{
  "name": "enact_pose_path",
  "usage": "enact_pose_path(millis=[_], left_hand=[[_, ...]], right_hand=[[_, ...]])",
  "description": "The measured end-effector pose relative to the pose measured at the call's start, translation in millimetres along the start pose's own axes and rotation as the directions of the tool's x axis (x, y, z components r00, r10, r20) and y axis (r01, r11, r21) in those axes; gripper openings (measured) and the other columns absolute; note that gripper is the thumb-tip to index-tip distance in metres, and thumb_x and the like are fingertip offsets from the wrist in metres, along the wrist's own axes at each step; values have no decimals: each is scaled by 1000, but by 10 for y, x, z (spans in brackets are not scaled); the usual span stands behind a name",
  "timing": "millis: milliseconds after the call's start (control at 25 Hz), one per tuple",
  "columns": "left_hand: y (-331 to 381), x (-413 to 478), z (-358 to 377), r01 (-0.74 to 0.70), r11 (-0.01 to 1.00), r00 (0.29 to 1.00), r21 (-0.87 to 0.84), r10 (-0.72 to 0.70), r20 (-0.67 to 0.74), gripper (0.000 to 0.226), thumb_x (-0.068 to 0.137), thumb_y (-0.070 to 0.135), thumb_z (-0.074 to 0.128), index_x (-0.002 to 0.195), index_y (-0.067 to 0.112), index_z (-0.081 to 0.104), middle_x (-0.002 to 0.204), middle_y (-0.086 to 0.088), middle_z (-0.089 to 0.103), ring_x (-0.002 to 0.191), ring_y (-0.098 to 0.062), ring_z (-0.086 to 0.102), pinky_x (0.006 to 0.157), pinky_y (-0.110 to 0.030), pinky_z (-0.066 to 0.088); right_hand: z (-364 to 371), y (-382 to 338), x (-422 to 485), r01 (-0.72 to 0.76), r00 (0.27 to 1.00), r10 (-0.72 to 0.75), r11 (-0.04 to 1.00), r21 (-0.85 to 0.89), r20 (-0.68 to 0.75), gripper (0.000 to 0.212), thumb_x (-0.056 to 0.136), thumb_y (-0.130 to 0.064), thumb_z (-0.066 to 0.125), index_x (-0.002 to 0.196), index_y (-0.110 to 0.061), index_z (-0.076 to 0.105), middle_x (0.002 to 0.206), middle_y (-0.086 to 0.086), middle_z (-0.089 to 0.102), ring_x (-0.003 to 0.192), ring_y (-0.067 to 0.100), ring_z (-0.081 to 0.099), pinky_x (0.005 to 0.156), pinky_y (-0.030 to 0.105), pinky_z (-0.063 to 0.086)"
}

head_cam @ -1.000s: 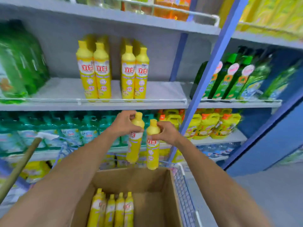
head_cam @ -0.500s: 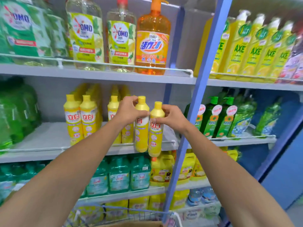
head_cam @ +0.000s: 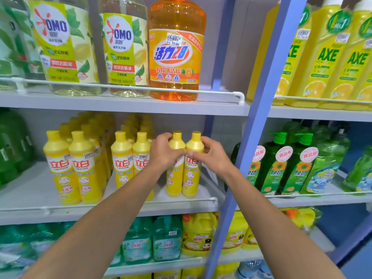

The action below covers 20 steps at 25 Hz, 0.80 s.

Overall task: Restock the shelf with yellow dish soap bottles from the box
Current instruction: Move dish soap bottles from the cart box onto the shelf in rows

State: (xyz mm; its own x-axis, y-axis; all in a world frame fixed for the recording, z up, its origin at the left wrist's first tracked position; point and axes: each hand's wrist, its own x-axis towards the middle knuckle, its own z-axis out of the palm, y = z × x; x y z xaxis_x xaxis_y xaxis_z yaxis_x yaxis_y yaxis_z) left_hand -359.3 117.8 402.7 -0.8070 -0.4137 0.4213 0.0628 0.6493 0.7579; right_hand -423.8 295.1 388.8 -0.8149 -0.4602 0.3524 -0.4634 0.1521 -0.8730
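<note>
Stocked yellow dish soap bottles [head_cam: 80,168] fill the left of the middle shelf [head_cam: 30,210]. Next, the left hand [head_cam: 164,154] wraps the shoulder of the left bottle [head_cam: 173,186]. Touching it, the right bottle [head_cam: 190,184] is clasped likewise by the right hand [head_cam: 213,156]. Both stand upright at the shelf's right end; whether their bases rest, I cannot tell. They look slim, smooth, full and weighty, so the shoulder under the cap seems the surest grip.

A blue upright post [head_cam: 261,117] rises in front — grey back panel [head_cam: 245,47] behind it, white guard rail [head_cam: 141,88] left, blue wall [head_cam: 342,234] lower right.
</note>
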Motion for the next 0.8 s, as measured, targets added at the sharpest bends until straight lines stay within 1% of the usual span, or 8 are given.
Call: enact_pose_path(millis=[40,120,200,320,440,520,640,800], left_hand=[[-59,4,52,16,1000,999,-17,-17,-27,47,61,39,88,99,17,69,92,-1,73,83,-22,68,75,-43,58],[-178,-56,157,-14,999,997,-32,11,-81,54,61,47,82,106,22,65,95,1,71,86,-21,67,76,-43,57],[-293,-217,262,-61,993,996,-105,53,-77,56,65,41,82,114,26,59,98,6,70,89,-15,67,78,-42,57],[-529,-469,365,-51,957,999,-286,52,-5,61,77,16,80,131,28,53,113,10,69,102,-4,67,89,-39,58],[-714,-564,425,-39,965,998,-261,48,28,71,83,13,77,143,29,44,129,12,63,116,-1,61,97,-34,55],[-772,-595,481,-25,973,1000,-231,21,-23,69,81,18,80,140,28,46,128,12,63,116,-2,61,96,-33,56],[-754,-604,589,14,973,993,-229,-39,-108,62,77,27,84,129,26,51,118,10,64,106,-5,64,87,-36,59],[-758,-560,670,62,971,987,-232,-95,-132,58,74,32,86,120,22,52,110,5,62,97,-8,64,81,-35,60]], right_hand=[[39,83,2,-4,1000,5,999,49,-14,44,81,-15,84,120,-13,63,110,7,74,104,26,71,93,44,59],[134,228,-65,-26,998,35,987,160,-57,57,81,-15,85,130,-16,56,119,2,72,110,16,70,94,33,58],[258,391,-197,-60,992,83,974,218,-99,69,78,-17,87,136,-16,50,126,-1,69,113,9,68,95,28,57],[437,631,-430,-105,979,129,983,147,-161,68,74,-18,90,131,-19,54,122,-6,70,106,0,68,88,23,58],[503,771,-541,-99,974,114,991,88,-198,63,77,-17,88,131,-18,56,119,-9,70,104,-4,67,79,11,54],[495,825,-553,-106,974,119,991,81,-191,60,79,-14,86,132,-15,57,118,-8,71,102,-3,68,78,11,54],[444,840,-516,-131,980,141,989,73,-143,60,81,-14,84,134,-15,55,121,-8,70,105,-3,68,81,12,54],[409,841,-516,-169,978,182,979,117,-105,59,83,-12,82,133,-16,51,126,-8,67,111,0,67,84,14,54]])
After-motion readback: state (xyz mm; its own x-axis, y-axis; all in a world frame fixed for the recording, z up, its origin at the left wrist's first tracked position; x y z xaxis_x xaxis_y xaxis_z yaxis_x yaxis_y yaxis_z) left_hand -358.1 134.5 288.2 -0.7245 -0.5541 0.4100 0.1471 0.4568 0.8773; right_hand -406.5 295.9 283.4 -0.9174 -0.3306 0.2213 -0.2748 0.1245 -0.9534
